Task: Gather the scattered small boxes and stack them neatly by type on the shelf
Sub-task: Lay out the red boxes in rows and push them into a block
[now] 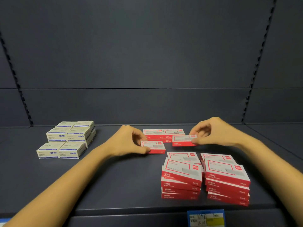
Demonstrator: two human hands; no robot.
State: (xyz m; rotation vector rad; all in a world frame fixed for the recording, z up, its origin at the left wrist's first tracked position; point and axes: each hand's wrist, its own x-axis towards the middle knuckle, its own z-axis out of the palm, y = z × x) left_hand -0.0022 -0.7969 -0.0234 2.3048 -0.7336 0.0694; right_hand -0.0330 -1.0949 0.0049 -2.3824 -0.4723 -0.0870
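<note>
On the dark shelf (124, 181), my left hand (126, 141) grips a red-and-white box (155, 146) by its left end, low on the shelf surface. My right hand (213, 131) pinches a second red box (183, 140) at its right end, just right of the first. Behind them two red boxes (164, 134) lie side by side in a low stack. Two taller stacks of red boxes (181, 179) (227, 179) stand at the front right, somewhat uneven. Beige-and-blue boxes (68, 138) sit stacked in neat groups at the left.
The shelf's grey back panel (147, 63) rises behind, with slotted uprights (257, 66) on both sides. A blue and yellow price label (206, 218) hangs on the front edge below the red stacks. Bare shelf surface lies between the beige group and the red boxes.
</note>
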